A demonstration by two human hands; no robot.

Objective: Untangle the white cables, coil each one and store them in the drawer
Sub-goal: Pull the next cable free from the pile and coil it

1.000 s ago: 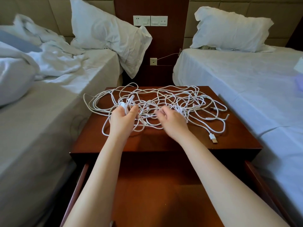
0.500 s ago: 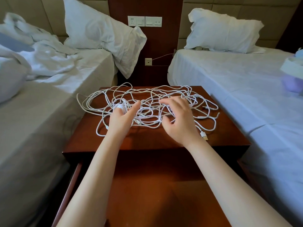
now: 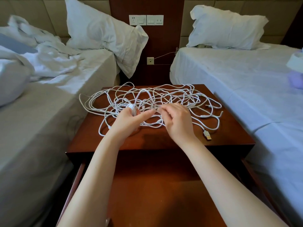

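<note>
A tangle of white cables (image 3: 172, 97) sprawls over the top of the wooden nightstand (image 3: 229, 136). My left hand (image 3: 129, 120) grips a small coil of white cable (image 3: 132, 108) wound round its fingers, thumb stretched to the right. My right hand (image 3: 177, 122) sits just right of it, fingers curled, pinching a strand that rises in a loop above the pile. A USB plug (image 3: 207, 135) lies at the front right of the tangle. Below my arms the drawer (image 3: 155, 194) stands pulled open, its wooden bottom bare.
A bed with rumpled sheets (image 3: 49, 66) and a pillow (image 3: 101, 33) flanks the nightstand on the left. A made bed (image 3: 246, 79) with a pillow (image 3: 226, 27) flanks it on the right. Wall sockets (image 3: 146, 20) sit on the panel behind.
My right hand has drawn back from the pile toward my left hand and closed its fingers on a strand, lifting a loop. My left hand keeps its coil.
</note>
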